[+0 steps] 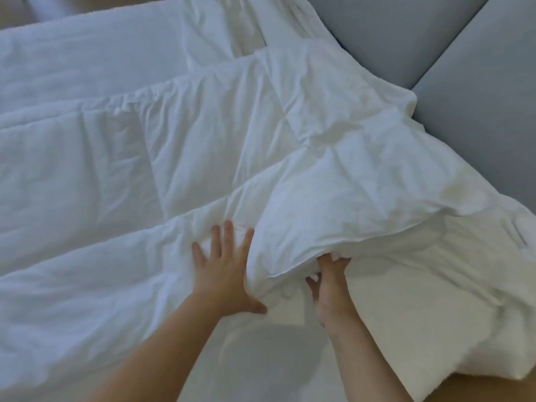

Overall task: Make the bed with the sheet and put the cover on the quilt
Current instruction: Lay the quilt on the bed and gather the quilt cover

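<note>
Head view: left hand (223,274) lies flat, fingers spread, on the white quilt (116,198). Right hand (330,291) grips the quilt's raised fold, its fingertips hidden beneath.

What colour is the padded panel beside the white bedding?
The padded panel is plain bluish grey, clearest in the head view, upper right.

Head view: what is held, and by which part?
The right hand grips the quilt by its folded-over edge; the left hand lies flat on it, holding nothing.

Fingertips of right hand (330,291) hidden under quilt (333,198) fold, forearms cut off by bottom edge
</note>
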Available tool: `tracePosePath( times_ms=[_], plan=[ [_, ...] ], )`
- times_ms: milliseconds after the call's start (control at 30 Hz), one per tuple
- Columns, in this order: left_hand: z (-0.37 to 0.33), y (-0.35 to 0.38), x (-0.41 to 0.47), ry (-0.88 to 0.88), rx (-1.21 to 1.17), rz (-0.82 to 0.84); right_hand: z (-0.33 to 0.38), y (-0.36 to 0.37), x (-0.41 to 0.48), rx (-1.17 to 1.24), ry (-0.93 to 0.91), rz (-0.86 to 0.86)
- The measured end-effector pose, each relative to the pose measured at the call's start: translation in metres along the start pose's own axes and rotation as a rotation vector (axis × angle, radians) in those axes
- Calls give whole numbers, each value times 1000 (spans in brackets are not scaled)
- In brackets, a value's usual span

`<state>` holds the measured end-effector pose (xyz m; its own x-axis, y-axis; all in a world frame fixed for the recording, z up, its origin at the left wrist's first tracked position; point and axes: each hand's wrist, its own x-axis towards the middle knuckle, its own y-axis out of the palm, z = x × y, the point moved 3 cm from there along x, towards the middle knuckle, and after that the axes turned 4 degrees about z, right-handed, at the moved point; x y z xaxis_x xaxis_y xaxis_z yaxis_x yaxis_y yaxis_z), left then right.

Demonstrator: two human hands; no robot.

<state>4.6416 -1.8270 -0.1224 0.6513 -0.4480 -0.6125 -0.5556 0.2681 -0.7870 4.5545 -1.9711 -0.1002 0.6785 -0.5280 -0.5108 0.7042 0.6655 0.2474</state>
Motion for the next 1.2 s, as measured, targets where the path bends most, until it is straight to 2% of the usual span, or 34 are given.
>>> tracePosePath(
  times_ms=[67,133,200,233,300,333,367,433,500,567,633,733,800,833,933,967,1000,1100,1133,1200],
  plan=[
    [0,14,2,-24,32,-25,-5,8,-1,-39,-40,83],
    [0,17,12,-19,33,-137,-4,20,-1,-112,-104,122],
    [3,15,22,61,-4,-228,0,32,10,-193,-146,-12],
    [7,11,24,90,-38,-203,2,37,19,-204,-144,-132],
    [16,-4,25,11,-233,-213,16,48,35,-159,-180,-299],
    [22,-14,22,-28,-334,-233,27,57,41,-147,-216,-318],
    [30,-28,15,-54,-452,-305,42,70,47,-153,-239,-291],
    [55,-73,-7,-101,-738,-578,83,109,52,-151,-257,-142],
    [89,-131,-27,-127,-861,-847,132,162,53,-78,-303,60],
    [121,-197,-50,-122,-925,-1049,183,219,47,14,-325,260],
    [145,-257,-83,-77,-890,-1231,230,273,30,116,-330,459],
    [164,-309,-128,-35,-757,-1458,279,319,7,303,-324,684],
    [159,-323,-137,36,-708,-1539,293,321,4,407,-291,728],
    [150,-324,-134,51,-637,-1564,291,315,16,443,-275,685],
    [118,-298,-83,61,-406,-1466,252,275,66,516,-201,488],
    [109,-279,-54,52,-367,-1343,229,254,92,476,-183,376],
    [100,-254,-22,31,-351,-1138,202,231,117,432,-147,264],
    [82,-148,60,-47,-222,-430,113,153,176,152,-8,-29],
    [76,-113,73,-32,-162,-303,86,128,186,79,43,-86],
    [64,-66,81,-24,-128,-256,42,88,186,-28,160,-118]
  ],
)
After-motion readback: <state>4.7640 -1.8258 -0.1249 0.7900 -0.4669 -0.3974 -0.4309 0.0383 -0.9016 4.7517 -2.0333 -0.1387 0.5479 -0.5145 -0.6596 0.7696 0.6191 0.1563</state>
